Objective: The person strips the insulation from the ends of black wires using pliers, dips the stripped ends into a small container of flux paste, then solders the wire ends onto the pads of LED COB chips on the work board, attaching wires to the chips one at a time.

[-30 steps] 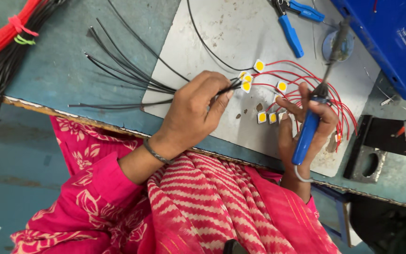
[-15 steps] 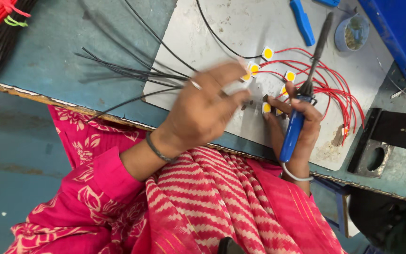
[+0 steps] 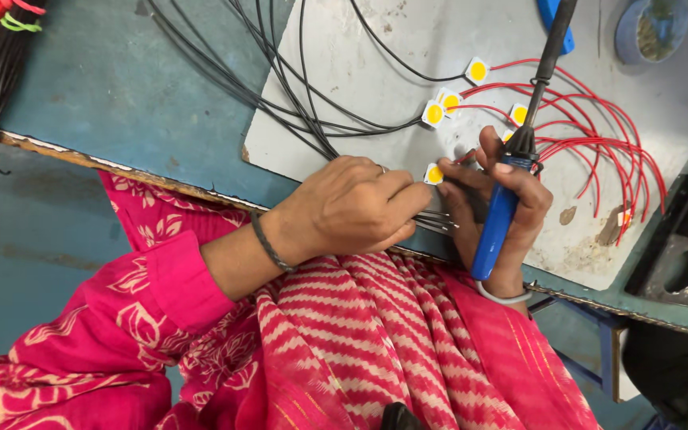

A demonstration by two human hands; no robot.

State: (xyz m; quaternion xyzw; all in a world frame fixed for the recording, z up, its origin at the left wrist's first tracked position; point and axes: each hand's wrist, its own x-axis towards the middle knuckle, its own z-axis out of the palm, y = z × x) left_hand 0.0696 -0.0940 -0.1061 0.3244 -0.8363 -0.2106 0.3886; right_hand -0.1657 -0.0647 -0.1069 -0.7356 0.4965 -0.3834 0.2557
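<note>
On the grey sheet (image 3: 360, 72), near its front edge, a thin black wire (image 3: 312, 119) is pinched in the closed left hand (image 3: 352, 209) beside a small yellow chip (image 3: 435, 173); a blue-handled soldering iron (image 3: 497, 227) is gripped by the right hand (image 3: 499, 211); light and limp, the wire is best held near its end; the chips look fragile.

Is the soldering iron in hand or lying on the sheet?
In hand: the right hand is wrapped around the soldering iron at its blue handle, its shaft angled up over the grey sheet.
</note>
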